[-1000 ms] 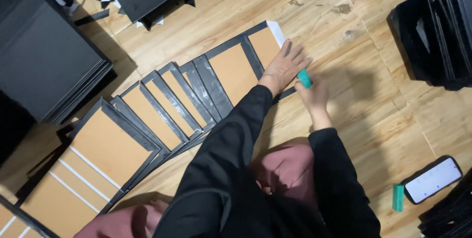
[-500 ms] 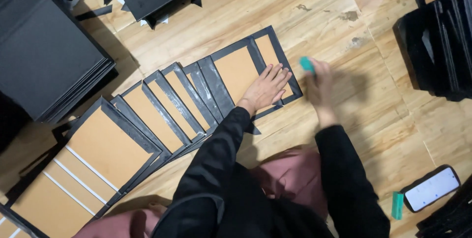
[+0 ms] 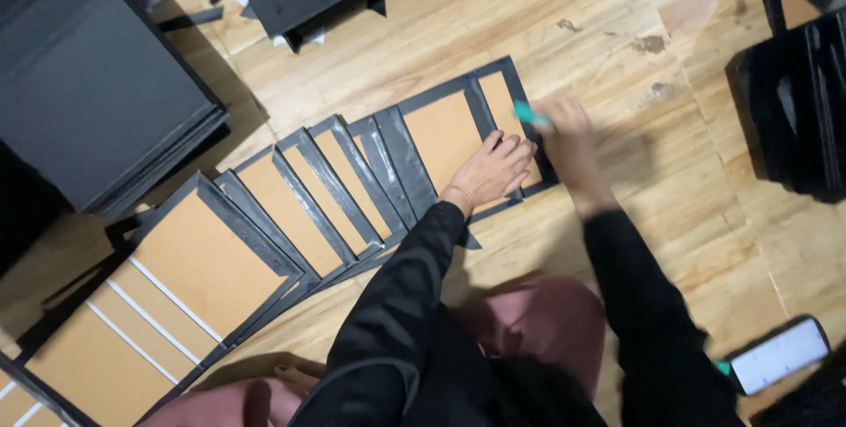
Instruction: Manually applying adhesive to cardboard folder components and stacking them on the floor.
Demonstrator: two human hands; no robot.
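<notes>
Head view: your left hand (image 3: 492,171) lay flat, pinning the panel (image 3: 445,141); your right hand (image 3: 568,141) gripped a teal tool (image 3: 529,115) at its floor-side edge.

There is a single view, from a camera worn on the person's head. It looks steeply down past the person's own dark sleeves and lap onto a wooden floor (image 3: 564,22), close enough that the arms fill the lower middle of the frame. The floor's planks run slantwise across the picture, so the camera sits turned relative to them. The frame's edges cut off dark stacks at the left and right. No second view shares the scene.
</notes>
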